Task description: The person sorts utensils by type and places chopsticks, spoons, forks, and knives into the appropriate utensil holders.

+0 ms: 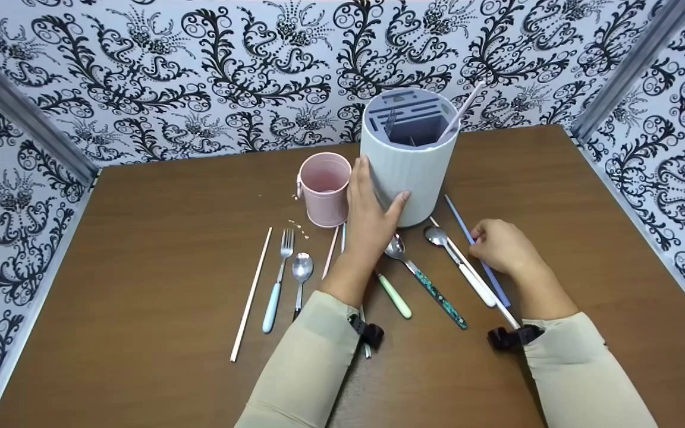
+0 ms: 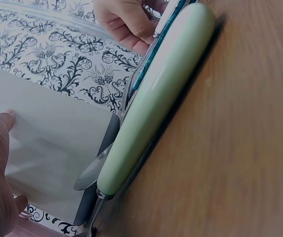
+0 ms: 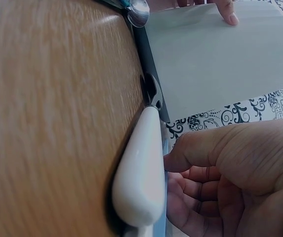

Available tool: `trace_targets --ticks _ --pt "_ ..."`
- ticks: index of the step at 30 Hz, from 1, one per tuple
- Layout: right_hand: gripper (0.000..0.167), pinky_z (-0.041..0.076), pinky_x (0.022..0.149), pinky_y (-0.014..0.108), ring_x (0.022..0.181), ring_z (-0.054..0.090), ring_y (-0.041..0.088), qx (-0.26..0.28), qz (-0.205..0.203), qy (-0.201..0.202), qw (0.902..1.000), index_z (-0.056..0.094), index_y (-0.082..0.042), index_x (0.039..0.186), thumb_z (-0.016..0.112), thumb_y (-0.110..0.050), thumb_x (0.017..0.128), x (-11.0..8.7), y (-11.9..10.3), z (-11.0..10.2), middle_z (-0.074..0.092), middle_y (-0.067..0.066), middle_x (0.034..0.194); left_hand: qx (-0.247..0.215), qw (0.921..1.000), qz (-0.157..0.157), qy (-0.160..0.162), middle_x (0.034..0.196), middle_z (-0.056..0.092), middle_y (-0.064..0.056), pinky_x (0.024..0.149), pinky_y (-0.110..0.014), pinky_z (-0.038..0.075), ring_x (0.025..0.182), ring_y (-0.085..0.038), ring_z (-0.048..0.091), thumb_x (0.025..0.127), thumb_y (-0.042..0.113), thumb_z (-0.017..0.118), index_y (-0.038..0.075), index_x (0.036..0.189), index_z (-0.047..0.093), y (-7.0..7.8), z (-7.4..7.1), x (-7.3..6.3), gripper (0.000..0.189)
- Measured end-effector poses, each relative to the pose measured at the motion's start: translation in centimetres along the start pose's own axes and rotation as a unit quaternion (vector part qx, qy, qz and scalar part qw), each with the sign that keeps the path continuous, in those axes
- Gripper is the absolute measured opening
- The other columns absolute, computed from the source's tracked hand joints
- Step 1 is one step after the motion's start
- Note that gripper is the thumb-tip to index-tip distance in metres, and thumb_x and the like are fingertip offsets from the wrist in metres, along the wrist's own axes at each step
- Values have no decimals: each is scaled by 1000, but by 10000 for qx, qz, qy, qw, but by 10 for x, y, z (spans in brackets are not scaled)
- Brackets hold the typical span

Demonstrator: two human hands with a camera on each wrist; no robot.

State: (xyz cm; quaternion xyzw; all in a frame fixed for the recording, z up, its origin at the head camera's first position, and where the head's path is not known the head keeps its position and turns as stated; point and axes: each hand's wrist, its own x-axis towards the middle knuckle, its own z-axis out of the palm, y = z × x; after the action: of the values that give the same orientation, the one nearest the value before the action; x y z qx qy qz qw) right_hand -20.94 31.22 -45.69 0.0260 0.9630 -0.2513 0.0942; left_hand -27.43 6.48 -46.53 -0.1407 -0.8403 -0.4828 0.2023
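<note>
A tall white utensil holder (image 1: pixel 414 178) with a slotted grey top stands at the back. My left hand (image 1: pixel 367 217) rests against its left front side, fingers straight and thumb spread across the front. To the right, my right hand (image 1: pixel 504 246) pinches a blue chopstick (image 1: pixel 459 215) that lies on the table. Beside it lie a white chopstick (image 1: pixel 508 316) and a white-handled spoon (image 1: pixel 478 286), whose handle (image 3: pixel 139 170) looms close in the right wrist view. A fork and a pale pink chopstick (image 1: pixel 464 110) stand in the holder.
A pink cup (image 1: pixel 326 208) stands left of the holder. In front lie a teal-patterned spoon (image 1: pixel 437 297), a green-handled utensil (image 1: pixel 395 296), a spoon (image 1: pixel 302 267), a blue-handled fork (image 1: pixel 271 308) and several chopsticks. Patterned panels (image 1: pixel 200 77) enclose the table's back and sides.
</note>
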Motion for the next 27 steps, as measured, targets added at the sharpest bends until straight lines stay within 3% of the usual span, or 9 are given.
trace_targets --ticks 13,21,27 --pt "33 52 78 41 85 64 25 91 0 -12 10000 64 6 116 62 -13 88 -3 -2 -6 69 14 97 0 10000 -12 -4 168 28 -21 131 -43 24 158 -34 26 94 36 76 5 164 20 0 0 0 95" --pt "33 53 73 34 88 63 26 487 15 -36 9988 61 7 121 60 -11 93 -6 -4 -14 68 19 106 27 10000 37 62 168 28 -20 131 -43 24 158 -34 27 94 37 76 4 164 21 0 1 0 95" --pt "34 49 71 30 84 60 23 679 -168 116 9975 62 8 121 56 -8 91 -7 -3 -21 66 17 101 18 10000 17 39 169 28 -20 131 -44 25 158 -35 27 94 36 76 5 164 20 -1 1 0 95"
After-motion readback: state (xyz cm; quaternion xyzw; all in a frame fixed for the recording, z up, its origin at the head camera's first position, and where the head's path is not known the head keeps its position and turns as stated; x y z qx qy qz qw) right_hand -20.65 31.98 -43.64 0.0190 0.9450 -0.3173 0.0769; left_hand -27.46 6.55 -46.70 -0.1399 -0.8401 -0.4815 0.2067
